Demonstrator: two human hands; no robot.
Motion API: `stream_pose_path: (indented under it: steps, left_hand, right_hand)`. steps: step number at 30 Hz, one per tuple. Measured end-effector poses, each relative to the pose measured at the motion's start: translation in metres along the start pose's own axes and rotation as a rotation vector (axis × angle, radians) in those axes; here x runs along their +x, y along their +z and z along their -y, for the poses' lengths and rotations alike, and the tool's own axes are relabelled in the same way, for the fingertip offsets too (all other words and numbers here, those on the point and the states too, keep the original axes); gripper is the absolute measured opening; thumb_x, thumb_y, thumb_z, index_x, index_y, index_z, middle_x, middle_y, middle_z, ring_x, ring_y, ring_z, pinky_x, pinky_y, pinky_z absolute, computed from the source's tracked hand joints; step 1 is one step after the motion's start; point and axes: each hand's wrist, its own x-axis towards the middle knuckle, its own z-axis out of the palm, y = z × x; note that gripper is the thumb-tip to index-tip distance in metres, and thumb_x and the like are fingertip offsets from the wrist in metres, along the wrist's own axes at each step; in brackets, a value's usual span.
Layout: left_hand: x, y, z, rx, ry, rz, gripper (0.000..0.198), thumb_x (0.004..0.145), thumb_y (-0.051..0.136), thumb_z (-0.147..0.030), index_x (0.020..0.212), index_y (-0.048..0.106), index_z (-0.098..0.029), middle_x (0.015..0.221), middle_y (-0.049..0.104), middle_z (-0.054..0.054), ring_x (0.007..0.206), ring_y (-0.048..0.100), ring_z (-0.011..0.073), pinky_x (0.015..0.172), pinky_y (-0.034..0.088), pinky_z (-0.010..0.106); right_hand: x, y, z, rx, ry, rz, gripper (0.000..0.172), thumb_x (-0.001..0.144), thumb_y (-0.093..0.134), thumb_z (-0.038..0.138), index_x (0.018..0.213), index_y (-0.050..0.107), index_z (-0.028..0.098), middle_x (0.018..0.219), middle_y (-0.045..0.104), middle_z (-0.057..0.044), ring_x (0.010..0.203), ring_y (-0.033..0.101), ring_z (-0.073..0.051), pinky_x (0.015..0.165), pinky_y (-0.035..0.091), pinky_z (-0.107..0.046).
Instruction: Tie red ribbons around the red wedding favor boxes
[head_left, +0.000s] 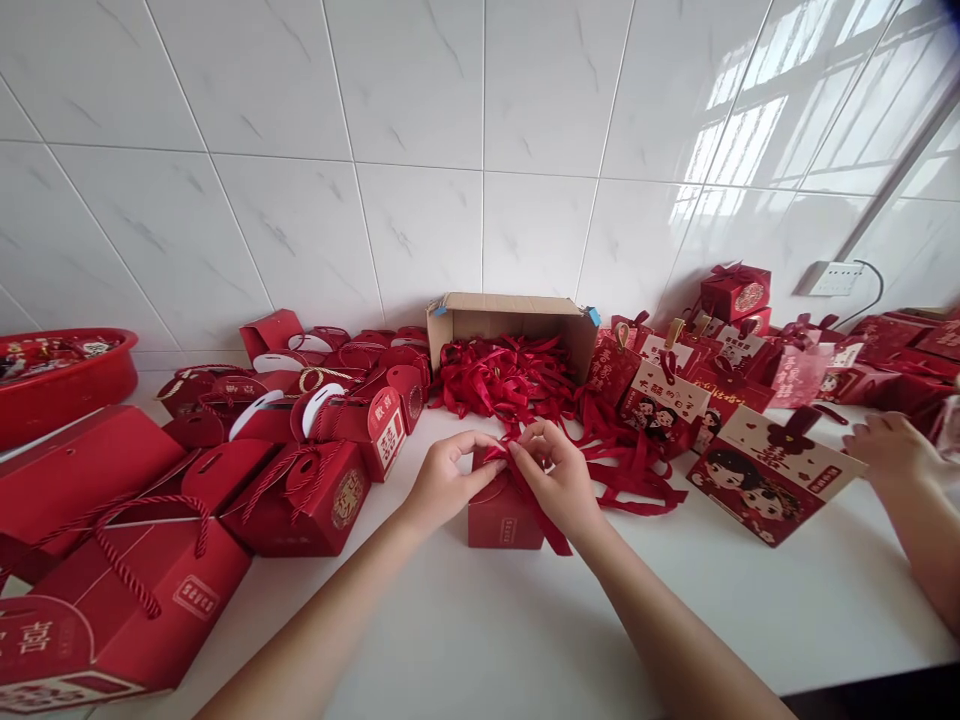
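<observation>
A small red gift box (491, 520) stands on the white table right in front of me. Over its top, my left hand (455, 470) pinches a red ribbon (551, 525) between thumb and fingers. My right hand (553, 472) grips the same ribbon close beside it, and one ribbon end hangs down the box's right side. My fingers partly cover the box top, so how the ribbon runs there is hidden. Just behind my hands, a heap of loose red ribbons (495, 375) spills from a cardboard box (517, 305) lying on its side.
Red gift boxes with rope handles (307, 500) crowd the left, beside a red basin (67, 390). Printed gift boxes with ribbon (772, 475) fill the right. Another person's hand (892, 450) is at the right edge. A tiled wall (420, 230) with a power socket (829, 278) stands behind.
</observation>
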Motion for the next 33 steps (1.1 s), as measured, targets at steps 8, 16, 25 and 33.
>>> stream_pose_path:
  steps: [8, 16, 25, 33]
  left_hand:
    - [0.000, -0.001, 0.002, 0.054, 0.042, -0.025, 0.014, 0.079, 0.065, -0.030, 0.084, 0.066, -0.017, 0.090, 0.071, 0.004, 0.094, 0.064, 0.0206, 0.087, 0.050, 0.031]
    - [0.000, -0.003, 0.003, 0.130, 0.057, -0.043, 0.013, 0.079, 0.065, -0.030, 0.083, 0.068, -0.018, 0.085, 0.072, 0.003, 0.082, 0.065, 0.0188, 0.078, 0.052, 0.029]
    - [0.000, -0.005, 0.001, 0.137, 0.112, 0.003, 0.012, 0.083, 0.057, -0.022, 0.083, 0.068, -0.019, 0.085, 0.072, 0.003, 0.081, 0.065, 0.0171, 0.075, 0.049, 0.026]
    - [0.014, -0.006, 0.009, 0.077, 0.063, -0.014, 0.014, 0.081, 0.059, -0.026, 0.091, 0.057, -0.017, 0.089, 0.065, 0.005, 0.084, 0.063, 0.0168, 0.070, 0.050, 0.025]
  right_hand:
    - [-0.003, -0.008, 0.009, -0.308, -0.161, 0.020, 0.024, 0.087, 0.059, 0.041, 0.084, 0.073, 0.022, 0.088, 0.065, -0.008, 0.086, 0.057, -0.022, 0.078, 0.046, -0.036]
    - [0.001, -0.018, 0.004, -0.410, -0.144, 0.116, 0.010, 0.081, 0.066, 0.027, 0.084, 0.076, 0.026, 0.107, 0.062, -0.008, 0.102, 0.053, -0.026, 0.094, 0.041, -0.048]
    - [0.003, -0.018, 0.006, -0.062, 0.121, 0.333, 0.029, 0.086, 0.057, 0.040, 0.070, 0.067, 0.019, 0.130, 0.054, -0.010, 0.133, 0.038, -0.028, 0.107, 0.032, -0.045]
    - [0.003, -0.012, -0.001, 0.026, 0.150, 0.283, 0.029, 0.084, 0.060, 0.045, 0.076, 0.072, 0.020, 0.124, 0.059, -0.010, 0.129, 0.044, -0.027, 0.105, 0.036, -0.043]
